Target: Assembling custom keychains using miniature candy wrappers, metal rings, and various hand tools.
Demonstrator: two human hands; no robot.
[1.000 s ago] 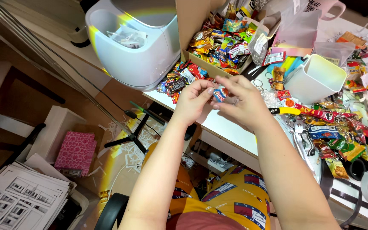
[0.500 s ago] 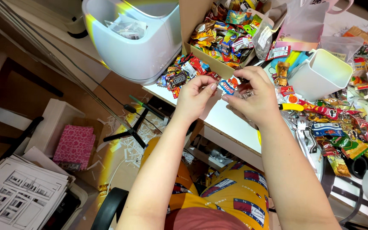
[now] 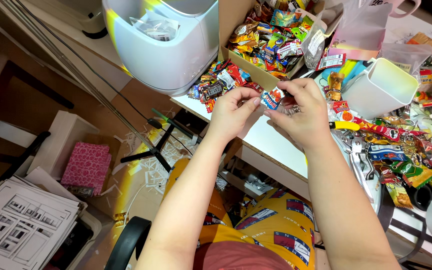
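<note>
Head view: both hands have lifted a little toward the cardboard box (image 3: 256, 75) of sweets — left hand (image 3: 231, 112) and right hand (image 3: 301, 112) pinching a small blue-and-red wrapped candy (image 3: 271, 98) between fingertips just below it — grip unchanged, so handling goes on.

A white tabletop (image 3: 276, 145) crosses the upper right, crowded with wrappers around a cardboard box (image 3: 256, 75) and a white square cup (image 3: 381, 90). A large white plastic bin (image 3: 171, 55) sits at its far end. Below, the brown floor (image 3: 136, 100) holds a black tripod stand (image 3: 161, 145), scattered paper scraps, a pink patterned box (image 3: 86, 165) and stacked printed sheets (image 3: 21, 225). Coloured light streaks fall across the bin and floor.
</note>
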